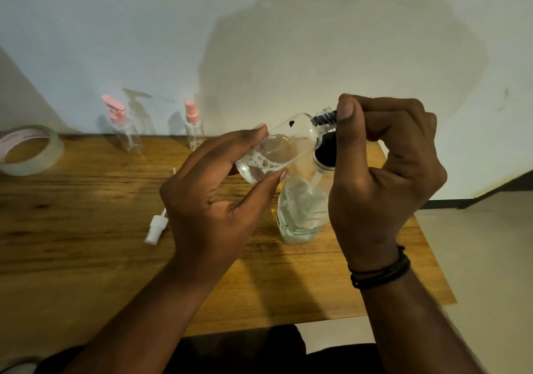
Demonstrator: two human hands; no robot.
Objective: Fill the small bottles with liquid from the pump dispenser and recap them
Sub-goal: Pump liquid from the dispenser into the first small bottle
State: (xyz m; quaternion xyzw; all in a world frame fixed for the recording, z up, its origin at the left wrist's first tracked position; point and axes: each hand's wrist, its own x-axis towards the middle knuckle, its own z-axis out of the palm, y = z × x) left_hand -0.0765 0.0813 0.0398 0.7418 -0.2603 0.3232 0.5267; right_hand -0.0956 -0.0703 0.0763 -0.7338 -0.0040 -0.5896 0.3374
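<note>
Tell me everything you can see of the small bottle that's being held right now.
The small bottle is clear, plastic by its look, and uncapped. It is tilted nearly sideways above the wooden table, its threaded neck toward the black pump head of the dispenser. A little clear liquid with foam sits at its lower end, and a dark speck shows on its wall. The left hand grips its base; the right hand pinches at its neck.

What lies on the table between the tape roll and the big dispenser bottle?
In the head view, a white spray cap lies there, partly behind the left hand.
</note>
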